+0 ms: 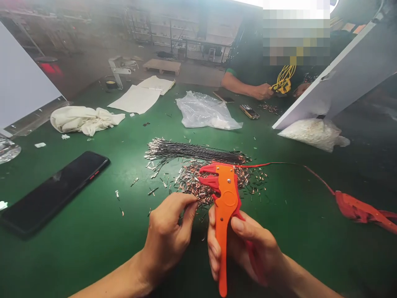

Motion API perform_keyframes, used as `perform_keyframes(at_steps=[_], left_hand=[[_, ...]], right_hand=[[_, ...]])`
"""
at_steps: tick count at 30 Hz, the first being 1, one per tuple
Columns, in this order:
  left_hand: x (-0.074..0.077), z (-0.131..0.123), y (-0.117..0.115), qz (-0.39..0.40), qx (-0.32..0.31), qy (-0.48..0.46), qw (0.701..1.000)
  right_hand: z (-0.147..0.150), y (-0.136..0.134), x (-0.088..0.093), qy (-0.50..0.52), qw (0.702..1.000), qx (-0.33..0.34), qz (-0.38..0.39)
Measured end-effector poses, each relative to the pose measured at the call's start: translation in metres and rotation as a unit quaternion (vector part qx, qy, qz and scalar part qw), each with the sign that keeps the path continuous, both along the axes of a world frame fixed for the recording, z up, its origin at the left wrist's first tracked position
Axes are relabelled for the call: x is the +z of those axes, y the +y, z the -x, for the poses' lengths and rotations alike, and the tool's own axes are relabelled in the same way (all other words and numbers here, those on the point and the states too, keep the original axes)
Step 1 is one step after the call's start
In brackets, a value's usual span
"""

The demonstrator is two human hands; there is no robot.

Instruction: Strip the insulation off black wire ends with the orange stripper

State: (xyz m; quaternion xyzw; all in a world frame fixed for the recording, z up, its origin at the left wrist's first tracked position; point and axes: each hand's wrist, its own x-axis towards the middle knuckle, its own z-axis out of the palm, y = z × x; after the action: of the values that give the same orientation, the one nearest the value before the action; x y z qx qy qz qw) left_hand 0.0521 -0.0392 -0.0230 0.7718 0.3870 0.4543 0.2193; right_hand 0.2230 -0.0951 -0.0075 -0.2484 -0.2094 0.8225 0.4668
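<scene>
Right hand (245,244) grips the orange stripper (226,198); left hand (169,231) seemingly pinches shut at the wire scraps (192,182).

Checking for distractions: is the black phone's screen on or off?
Off: the black phone lies face up on the green table, its screen dark.

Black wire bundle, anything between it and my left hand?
Yes. A heap of stripped wire scraps lies between the left hand and the black wire bundle; the orange wire stripper is off to its right.
</scene>
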Motion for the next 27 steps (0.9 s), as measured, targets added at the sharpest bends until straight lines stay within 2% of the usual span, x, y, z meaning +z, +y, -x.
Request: perform_keyframes(at_steps=[2, 5, 7, 11, 14, 17, 19, 21, 24, 27], left_hand=[[0.002, 0.002, 0.003, -0.074, -0.009, 0.032, 0.997], [0.005, 0.002, 0.002, -0.166, -0.051, 0.066, 0.983], [0.007, 0.001, -0.001, -0.219, -0.081, 0.078, 0.969], [0.006, 0.002, -0.003, -0.249, -0.105, 0.094, 0.958], [0.003, 0.003, -0.002, -0.18, -0.11, 0.067, 0.975], [0.003, 0.003, -0.001, -0.035, -0.118, 0.021, 0.992], [0.006, 0.003, 0.001, 0.054, -0.119, -0.001, 0.991], [0.011, 0.004, 0.006, 0.103, -0.107, -0.019, 0.989], [0.019, 0.012, 0.019, 0.123, -0.034, -0.074, 0.989], [0.024, 0.022, 0.031, 0.144, 0.06, -0.166, 0.974]], right_hand=[[-0.002, 0.002, 0.001, -0.043, 0.998, -0.033, -0.025], [-0.004, 0.005, 0.002, -0.126, 0.988, -0.087, -0.036], [-0.005, 0.007, 0.002, -0.159, 0.981, -0.1, -0.042], [-0.005, 0.007, 0.001, -0.19, 0.975, -0.094, -0.064], [-0.005, 0.006, -0.001, -0.203, 0.97, -0.105, -0.084], [-0.008, 0.006, -0.003, -0.235, 0.958, -0.128, -0.105], [-0.01, 0.005, -0.003, -0.249, 0.952, -0.133, -0.118], [-0.011, 0.004, -0.002, -0.249, 0.953, -0.119, -0.125], [-0.01, 0.0, -0.004, -0.235, 0.961, -0.07, -0.129], [-0.008, -0.004, -0.009, -0.216, 0.967, -0.003, -0.132]])
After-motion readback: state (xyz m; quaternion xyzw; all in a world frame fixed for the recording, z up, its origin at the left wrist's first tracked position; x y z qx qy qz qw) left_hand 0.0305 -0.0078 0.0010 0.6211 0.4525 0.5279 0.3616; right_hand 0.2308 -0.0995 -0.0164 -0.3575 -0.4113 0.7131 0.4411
